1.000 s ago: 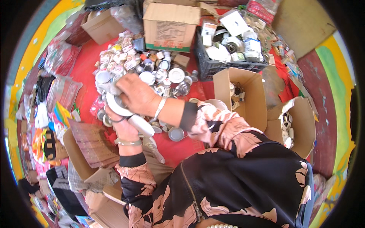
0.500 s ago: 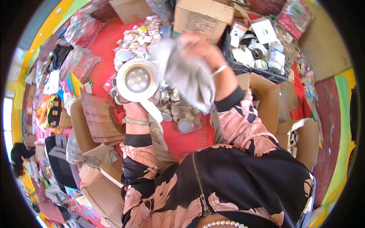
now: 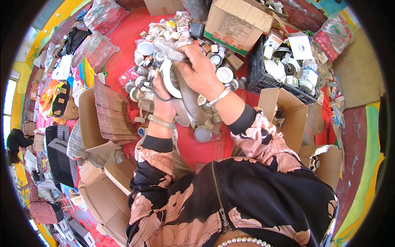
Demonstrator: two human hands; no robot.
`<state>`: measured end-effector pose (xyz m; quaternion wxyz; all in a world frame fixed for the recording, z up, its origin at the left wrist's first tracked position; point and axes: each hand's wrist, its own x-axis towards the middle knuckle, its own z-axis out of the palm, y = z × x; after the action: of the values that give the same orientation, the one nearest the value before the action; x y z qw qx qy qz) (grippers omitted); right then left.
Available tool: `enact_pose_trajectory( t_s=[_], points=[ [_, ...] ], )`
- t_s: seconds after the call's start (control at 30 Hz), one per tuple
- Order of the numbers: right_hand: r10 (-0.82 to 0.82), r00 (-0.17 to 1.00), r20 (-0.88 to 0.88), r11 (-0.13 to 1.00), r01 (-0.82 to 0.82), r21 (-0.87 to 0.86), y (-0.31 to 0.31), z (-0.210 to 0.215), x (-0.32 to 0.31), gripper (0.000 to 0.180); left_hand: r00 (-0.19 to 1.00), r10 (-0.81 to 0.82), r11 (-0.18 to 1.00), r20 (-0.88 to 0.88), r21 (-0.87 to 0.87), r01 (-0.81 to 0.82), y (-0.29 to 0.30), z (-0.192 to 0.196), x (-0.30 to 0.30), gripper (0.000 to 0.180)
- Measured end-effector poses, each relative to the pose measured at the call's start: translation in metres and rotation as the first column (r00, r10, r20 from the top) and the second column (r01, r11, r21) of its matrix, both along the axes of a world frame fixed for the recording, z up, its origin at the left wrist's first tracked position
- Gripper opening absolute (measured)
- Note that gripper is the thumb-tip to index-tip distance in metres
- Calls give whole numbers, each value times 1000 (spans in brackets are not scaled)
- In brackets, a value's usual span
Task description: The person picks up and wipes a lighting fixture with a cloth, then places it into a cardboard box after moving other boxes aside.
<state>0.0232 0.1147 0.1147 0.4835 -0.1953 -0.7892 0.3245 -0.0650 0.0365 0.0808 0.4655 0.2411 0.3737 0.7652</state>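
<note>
Where the red floor (image 3: 205,152) spreads under the person, it carries the bulk of the goods: a large cardboard box (image 3: 238,24) at the top, an open box (image 3: 284,119) to the right and a black crate (image 3: 284,78) packed with white fittings. Between these lies a loose heap of round lamps (image 3: 148,53) and small cartons.

Half a second earlier the round white lamp was held face up toward the camera, its cluster of bulbs plain to see, with the grey cloth bunched to its right in the other hand. Now the lamp (image 3: 168,78) is turned on edge and sits lower, over the heap. The cloth (image 3: 187,96) is laid across it and hangs below the hands. This reads as wiping in progress rather than checking.

Left hand (image 3: 162,105): under and behind the lamp, fingers closed round its rim; a dark cord loops by the thumb. A pale bangle sits at that wrist.

Right hand (image 3: 199,72): on top, fingers clamped down on the cloth and pressing it to the lamp's face. A second bangle shows at that wrist.
</note>
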Motion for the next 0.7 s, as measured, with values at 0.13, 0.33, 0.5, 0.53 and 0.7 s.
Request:
enact_pose_trajectory(
  t_s=[0.13,0.33,0.5,0.53,0.7],
  points=[
    [504,856,117,862,-490,-130,13,14,22,22,993,10,998,117,63,-17,-14,-1,-11,54],
    [108,949,-296,750,-273,-602,39,30,45,18,932,-86,984,352,177,24,-18,-5,-28,62],
    [-163,986,-21,986,164,26,2,17,12,18,990,73,996,124,35,-78,-7,-3,-5,63],
    [-207,978,37,978,206,32,-2,10,5,21,991,82,997,108,-8,-82,-2,-3,0,63],
    [4,998,-57,994,2,111,-8,21,4,21,998,11,997,-59,77,-6,-2,-12,-4,56]
  ],
)
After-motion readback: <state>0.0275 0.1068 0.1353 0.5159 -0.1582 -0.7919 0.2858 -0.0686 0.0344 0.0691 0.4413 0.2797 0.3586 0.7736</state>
